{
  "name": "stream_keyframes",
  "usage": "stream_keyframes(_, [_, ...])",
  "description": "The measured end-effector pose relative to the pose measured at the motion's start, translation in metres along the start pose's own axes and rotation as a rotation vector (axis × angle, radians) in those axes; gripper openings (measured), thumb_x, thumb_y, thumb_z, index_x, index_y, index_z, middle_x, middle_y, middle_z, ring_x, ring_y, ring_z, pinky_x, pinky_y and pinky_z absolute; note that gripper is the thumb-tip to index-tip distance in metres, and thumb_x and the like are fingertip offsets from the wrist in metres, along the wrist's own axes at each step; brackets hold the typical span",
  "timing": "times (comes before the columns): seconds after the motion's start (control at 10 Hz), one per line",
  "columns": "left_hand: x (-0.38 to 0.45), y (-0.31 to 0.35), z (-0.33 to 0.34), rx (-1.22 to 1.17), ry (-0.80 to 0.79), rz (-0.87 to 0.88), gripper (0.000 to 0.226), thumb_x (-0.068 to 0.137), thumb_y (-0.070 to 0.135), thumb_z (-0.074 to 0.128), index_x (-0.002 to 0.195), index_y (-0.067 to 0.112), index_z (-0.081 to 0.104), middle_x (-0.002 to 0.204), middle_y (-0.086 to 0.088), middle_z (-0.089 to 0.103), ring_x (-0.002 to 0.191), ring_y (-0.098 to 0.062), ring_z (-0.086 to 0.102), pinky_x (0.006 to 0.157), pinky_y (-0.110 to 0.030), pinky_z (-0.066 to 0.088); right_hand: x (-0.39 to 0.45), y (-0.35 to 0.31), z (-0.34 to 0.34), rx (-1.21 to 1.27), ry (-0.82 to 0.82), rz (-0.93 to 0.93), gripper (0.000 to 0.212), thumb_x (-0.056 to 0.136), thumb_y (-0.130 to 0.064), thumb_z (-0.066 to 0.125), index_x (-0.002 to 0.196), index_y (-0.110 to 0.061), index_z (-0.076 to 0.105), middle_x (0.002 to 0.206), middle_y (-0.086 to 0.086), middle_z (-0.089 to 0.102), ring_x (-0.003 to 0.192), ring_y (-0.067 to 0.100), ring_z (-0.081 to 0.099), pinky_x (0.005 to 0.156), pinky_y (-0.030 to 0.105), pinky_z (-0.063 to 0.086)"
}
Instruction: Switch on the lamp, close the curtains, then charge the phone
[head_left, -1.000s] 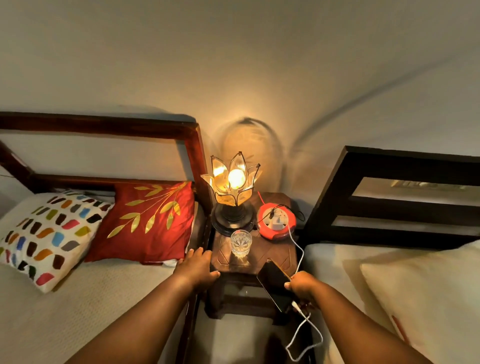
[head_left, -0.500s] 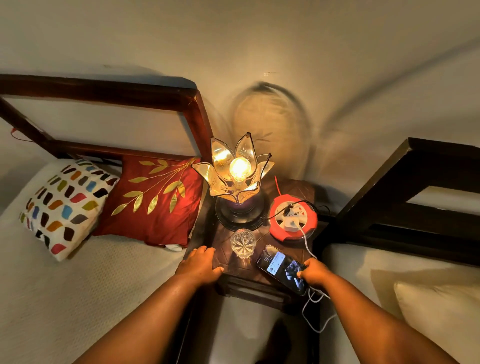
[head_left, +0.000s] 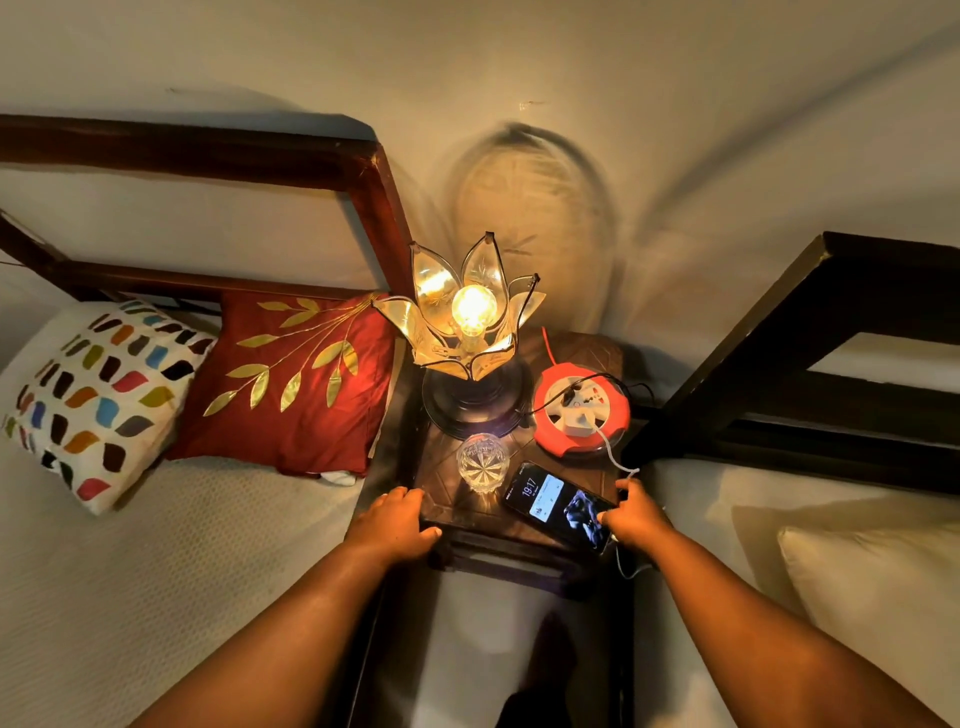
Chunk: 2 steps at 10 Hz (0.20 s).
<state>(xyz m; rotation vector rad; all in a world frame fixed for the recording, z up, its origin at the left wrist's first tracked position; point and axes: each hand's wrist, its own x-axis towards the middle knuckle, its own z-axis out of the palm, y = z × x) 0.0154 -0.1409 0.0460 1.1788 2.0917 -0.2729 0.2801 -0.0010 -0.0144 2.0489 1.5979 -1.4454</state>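
The flower-shaped lamp (head_left: 470, 325) is lit on the dark wooden bedside table (head_left: 519, 525). The phone (head_left: 558, 504) lies flat on the table's front right, screen lit. A white charging cable (head_left: 615, 460) runs from the red extension reel (head_left: 582, 413) toward the phone's lower end. My right hand (head_left: 634, 514) grips the phone's right edge. My left hand (head_left: 392, 527) rests on the table's front left corner, fingers curled over the edge. No curtains are in view.
A cut-glass tumbler (head_left: 483, 462) stands between lamp and phone. A red leaf cushion (head_left: 296, 379) and a spotted pillow (head_left: 88, 400) lie on the left bed. A dark headboard (head_left: 810, 364) and a cream pillow (head_left: 878, 597) belong to the right bed.
The phone went from tilted in my right hand with a dark screen to lying flat on the table with its screen lit. The view moved closer to the table.
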Motion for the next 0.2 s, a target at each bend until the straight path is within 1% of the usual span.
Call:
stream_keyframes(0.1, [-0.016,-0.015,0.003,0.025,0.014,0.021,0.065,0.09,0.046,0.056,0.145,0.018,0.034,0.149,-0.007,0.038,0.136,-0.026,0.037,0.11,-0.043,0.037,-0.031,-0.004,0.012,-0.254,0.077,-0.064,0.058,0.084,-0.017,0.063,0.136,-0.009,0.039,0.134,0.021,0.05,0.122,0.036,0.052,0.097,0.035,0.043])
stream_keyframes(0.2, [-0.029,-0.032,-0.001,0.032,0.049,0.044,0.065,0.09,0.047,0.055,0.144,0.018,0.035,0.149,-0.007,0.039,0.136,-0.027,0.037,0.109,-0.045,0.037,-0.057,-0.013,0.027,-0.388,0.072,-0.116,0.061,0.085,-0.027,0.063,0.138,-0.012,0.037,0.139,0.019,0.045,0.126,0.034,0.05,0.101,0.037,0.043])
